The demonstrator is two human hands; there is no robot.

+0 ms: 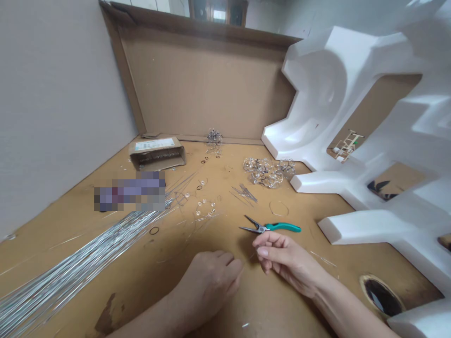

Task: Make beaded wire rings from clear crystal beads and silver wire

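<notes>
My left hand [214, 279] is curled closed just above the table, back of the hand up; its fingertips and anything in them are hidden. Close beside it, my right hand [282, 258] pinches thumb against fingers around something tiny, perhaps a bit of thin wire, too small to make out. Just beyond the right hand lie needle-nose pliers [278, 227] with teal handles, their jaws apart. A ring of clear beads [206, 208] rests further off, near a small pile of short wire pieces [245, 193]. A thin wire loop [279, 209] lies to the right of that pile.
A bundle of long straight wires [88, 256] spans the left side, below a blurred purple item [130, 191]. Behind stands a small open cardboard box [158, 157]. Beaded wire pieces [264, 172] are heaped at back right. White foam packing [338, 230] borders the right, near a round dark hole [382, 296].
</notes>
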